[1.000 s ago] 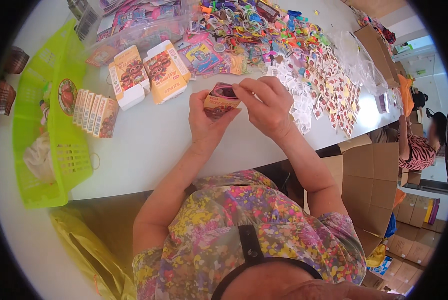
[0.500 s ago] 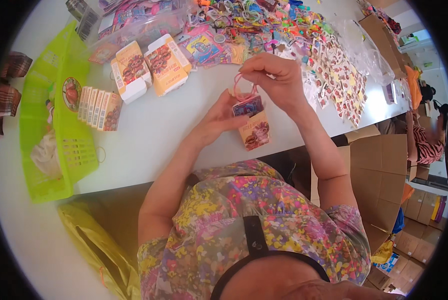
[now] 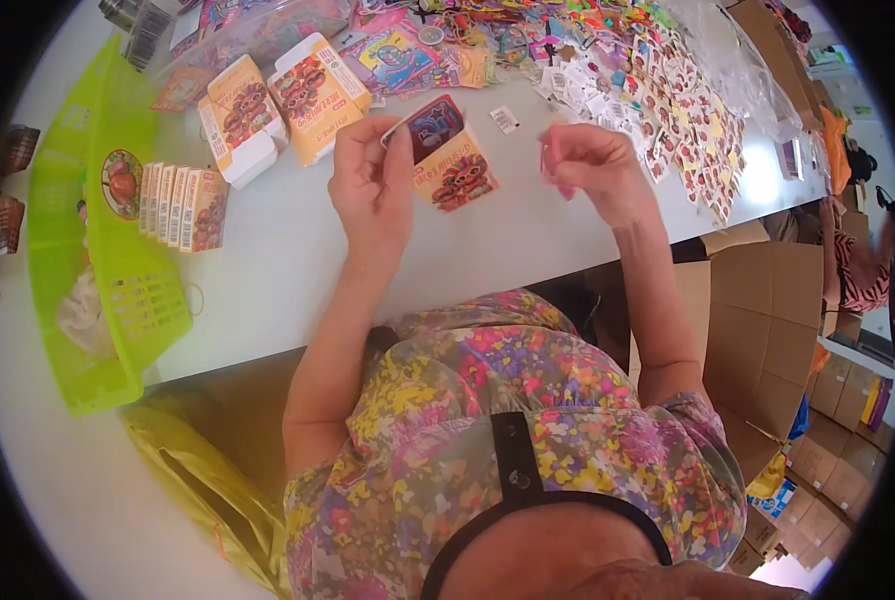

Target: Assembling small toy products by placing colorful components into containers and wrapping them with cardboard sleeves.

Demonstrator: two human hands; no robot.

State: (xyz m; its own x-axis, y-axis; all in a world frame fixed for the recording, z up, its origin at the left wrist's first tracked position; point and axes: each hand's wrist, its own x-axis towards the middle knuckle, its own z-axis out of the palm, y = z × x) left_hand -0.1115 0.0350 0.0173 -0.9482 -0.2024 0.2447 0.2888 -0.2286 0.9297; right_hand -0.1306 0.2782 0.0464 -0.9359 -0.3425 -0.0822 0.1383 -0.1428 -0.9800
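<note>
My left hand (image 3: 373, 185) is closed on the upper left side of a small orange-yellow printed box (image 3: 458, 178), which is tilted above the white table. A dark picture card (image 3: 436, 128) with a red edge shows at the box's open top. To the right, apart from the box, my right hand (image 3: 608, 175) pinches a pink loop-like strip (image 3: 558, 165), partly hidden by the fingers. A small white sticker (image 3: 505, 120) lies on the table between and beyond my hands.
Two larger open cartons (image 3: 243, 120) and a row of small boxes (image 3: 183, 207) stand left, beside a green basket (image 3: 118, 290). Loose trinkets (image 3: 518, 40) and stickers (image 3: 693, 135) heap the far side. A big cardboard box (image 3: 763, 320) is at the right.
The pink strip has come away from the box with my right hand, which moved right. My left hand and the box shifted left and farther out. The white sticker now shows on the table.
</note>
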